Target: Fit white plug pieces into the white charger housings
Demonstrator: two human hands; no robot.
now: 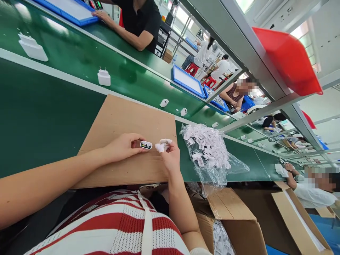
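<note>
Two hands work near the middle of the frame, above a flat cardboard sheet. The left hand pinches a white oval charger housing between thumb and fingers, its open end facing the camera so that the circuitry inside shows. The right hand, just beside it but apart, has thumb and forefinger closed on a small white piece, seemingly a plug cap with thin metal pins; what look like white fingertip coverings merge with it, so its outline cannot be told. Good handling here seems to call for a light, steady pinch on the outer walls, with skin kept off the circuitry and rim, and no sideways pressure on the pins. Right of centre, a clear plastic bag of white plastic parts lies near the right hand.
</note>
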